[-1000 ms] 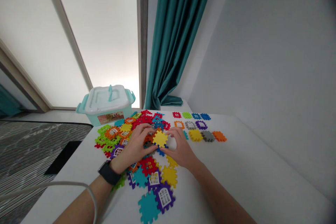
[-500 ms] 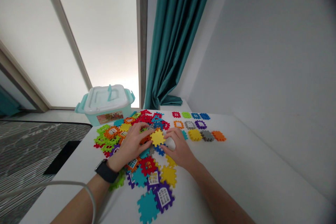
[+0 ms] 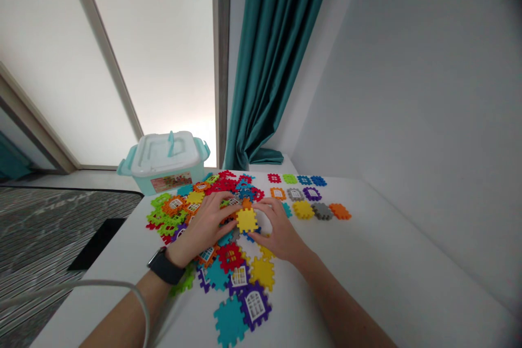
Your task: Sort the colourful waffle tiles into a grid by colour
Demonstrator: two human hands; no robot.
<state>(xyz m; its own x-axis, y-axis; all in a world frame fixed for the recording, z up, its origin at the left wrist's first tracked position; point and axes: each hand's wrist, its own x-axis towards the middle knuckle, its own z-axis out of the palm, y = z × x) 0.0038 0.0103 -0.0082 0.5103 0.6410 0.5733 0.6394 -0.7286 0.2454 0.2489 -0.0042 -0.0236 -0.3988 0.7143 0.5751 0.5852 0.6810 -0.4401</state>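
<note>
Between my two hands is a yellow square tile [image 3: 247, 220] with notched edges, raised over the pile. My left hand [image 3: 212, 217], with a dark watch [image 3: 165, 266] on its wrist, grips the tile's left side with thumb and fingers. On the other side, my right hand [image 3: 281, 228] has its thumb and fingertips closed at the tile's right edge. A small orange piece [image 3: 247, 203] shows just behind the tile's top edge; whether it is joined to the tile I cannot tell. Beneath lie mixed tiles, among them a red one [image 3: 230, 257].
A lidded teal box [image 3: 171, 160] stands at the table's back left. Sorted tiles lie in rows at the right, including a yellow tile [image 3: 303, 210] and an orange tile [image 3: 340, 211]. A pale cable [image 3: 138, 299] crosses the front left. Purple window tiles [image 3: 256, 304] lie near the front.
The yellow tile has straightened from its tilt and moved slightly down. My right fingers have shifted left, closer around it, and a bit of orange now shows at its top.
</note>
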